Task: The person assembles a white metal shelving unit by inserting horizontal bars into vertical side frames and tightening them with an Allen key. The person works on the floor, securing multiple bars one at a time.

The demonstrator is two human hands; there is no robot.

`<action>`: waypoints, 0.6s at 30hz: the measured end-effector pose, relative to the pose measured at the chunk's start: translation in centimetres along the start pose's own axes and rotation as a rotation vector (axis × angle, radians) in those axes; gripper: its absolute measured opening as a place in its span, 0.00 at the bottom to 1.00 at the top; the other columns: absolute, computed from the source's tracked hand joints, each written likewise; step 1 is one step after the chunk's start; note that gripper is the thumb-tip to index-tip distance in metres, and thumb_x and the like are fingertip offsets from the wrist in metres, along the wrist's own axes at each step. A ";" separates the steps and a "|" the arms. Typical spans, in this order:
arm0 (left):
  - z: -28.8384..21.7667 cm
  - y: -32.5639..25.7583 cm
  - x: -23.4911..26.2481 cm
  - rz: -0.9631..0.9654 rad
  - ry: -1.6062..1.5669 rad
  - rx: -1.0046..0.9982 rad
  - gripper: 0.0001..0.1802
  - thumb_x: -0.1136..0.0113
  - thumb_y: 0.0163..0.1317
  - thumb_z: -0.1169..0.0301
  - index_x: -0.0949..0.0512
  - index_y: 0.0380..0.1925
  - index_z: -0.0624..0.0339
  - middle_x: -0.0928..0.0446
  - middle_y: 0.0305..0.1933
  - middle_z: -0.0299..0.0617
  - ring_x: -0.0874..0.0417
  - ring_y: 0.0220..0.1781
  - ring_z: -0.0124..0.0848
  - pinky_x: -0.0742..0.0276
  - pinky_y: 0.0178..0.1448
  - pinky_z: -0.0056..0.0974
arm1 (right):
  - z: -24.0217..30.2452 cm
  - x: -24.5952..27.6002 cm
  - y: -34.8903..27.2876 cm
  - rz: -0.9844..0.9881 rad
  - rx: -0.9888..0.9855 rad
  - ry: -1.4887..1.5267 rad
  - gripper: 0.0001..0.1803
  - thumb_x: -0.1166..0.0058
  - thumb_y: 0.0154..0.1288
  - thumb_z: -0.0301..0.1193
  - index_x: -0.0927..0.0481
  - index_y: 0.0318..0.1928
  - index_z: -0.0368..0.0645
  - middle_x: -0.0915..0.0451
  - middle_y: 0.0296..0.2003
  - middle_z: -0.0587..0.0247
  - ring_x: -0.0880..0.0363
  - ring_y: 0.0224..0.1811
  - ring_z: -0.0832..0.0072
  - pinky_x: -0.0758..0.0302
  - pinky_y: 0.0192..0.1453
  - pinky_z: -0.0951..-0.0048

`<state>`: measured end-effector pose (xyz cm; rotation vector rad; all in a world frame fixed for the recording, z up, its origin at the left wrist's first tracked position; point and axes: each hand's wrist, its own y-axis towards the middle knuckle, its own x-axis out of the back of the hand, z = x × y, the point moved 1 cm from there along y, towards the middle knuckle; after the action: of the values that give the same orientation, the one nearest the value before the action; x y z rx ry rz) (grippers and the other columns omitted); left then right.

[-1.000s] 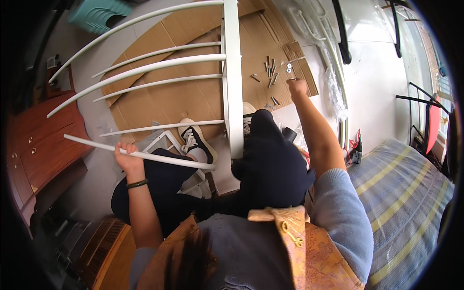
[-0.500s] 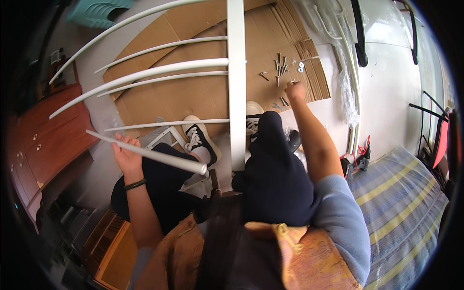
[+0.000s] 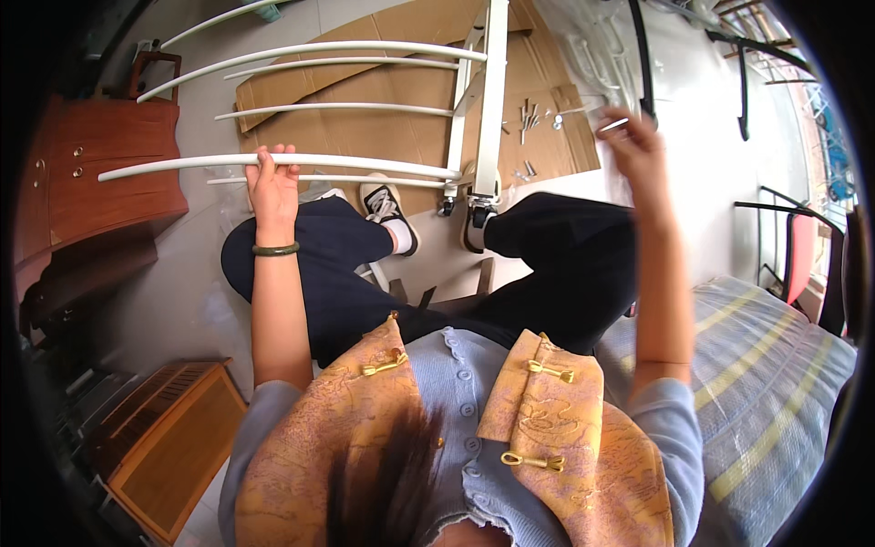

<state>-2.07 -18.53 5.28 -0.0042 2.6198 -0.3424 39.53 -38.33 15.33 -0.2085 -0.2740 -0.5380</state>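
Note:
My left hand (image 3: 273,196) is closed round a white tube (image 3: 365,163), thumb and fingers wrapped about it. The tube's right end meets the foot of a white upright frame (image 3: 492,109), just above its black casters (image 3: 480,217). Several more curved white tubes (image 3: 337,109) reach leftward from that frame. Raised at the right, my right hand (image 3: 645,169) is blurred, its fingers pinching a small shiny bolt (image 3: 615,125). Below and left of that hand, loose bolts (image 3: 526,118) and a washer (image 3: 558,119) lie on flattened cardboard (image 3: 574,157).
A reddish wooden cabinet (image 3: 109,173) stands at the left, with a wooden slatted box (image 3: 173,447) nearer me. At the right are a plastic-wrapped striped cushion (image 3: 756,383), a red-backed chair (image 3: 798,246) and black metal legs (image 3: 645,64). Clear plastic wrapping (image 3: 592,55) lies beyond the cardboard.
My left hand has lifted the loose tube and levelled it against the frame's foot. My right hand has risen from the bolts on the cardboard, carrying one. The view has shifted.

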 end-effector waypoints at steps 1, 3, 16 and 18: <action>0.2 -0.3 0.0 0.000 -0.022 0.001 0.10 0.50 0.62 0.68 0.35 0.42 0.56 0.30 0.42 0.42 0.27 0.47 0.37 0.29 0.38 0.35 | -1.4 -2.4 -1.3 0.012 0.017 -0.115 0.10 0.47 0.54 0.24 0.22 0.39 0.42 0.24 0.26 0.68 0.29 0.29 0.82 0.33 0.34 0.79; 0.6 -0.3 0.2 0.000 -0.058 -0.003 0.10 0.50 0.62 0.68 0.34 0.41 0.56 0.29 0.41 0.42 0.27 0.47 0.37 0.29 0.38 0.35 | -4.9 -6.5 -3.4 0.009 0.007 -0.297 0.08 0.47 0.53 0.25 0.21 0.36 0.40 0.23 0.25 0.59 0.24 0.29 0.72 0.30 0.35 0.73; 0.9 -1.8 1.1 -0.129 -0.144 -0.035 0.07 0.50 0.62 0.70 0.35 0.38 0.55 0.29 0.42 0.43 0.26 0.46 0.39 0.28 0.39 0.36 | -10.6 -11.0 -5.9 -0.040 -0.048 -0.183 0.08 0.45 0.51 0.25 0.20 0.34 0.39 0.23 0.21 0.59 0.26 0.22 0.75 0.30 0.29 0.74; 1.6 -1.3 2.2 -0.032 -0.179 -0.046 0.06 0.50 0.61 0.71 0.34 0.37 0.54 0.29 0.42 0.44 0.25 0.45 0.40 0.28 0.38 0.36 | -11.4 -11.1 -5.6 -0.054 -0.029 -0.183 0.08 0.45 0.52 0.24 0.20 0.34 0.39 0.21 0.22 0.59 0.25 0.24 0.76 0.29 0.31 0.75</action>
<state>-3.33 -20.35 3.18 -0.0881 2.4517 -0.2791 29.72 -40.78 1.86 -0.2802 -0.4511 -0.5770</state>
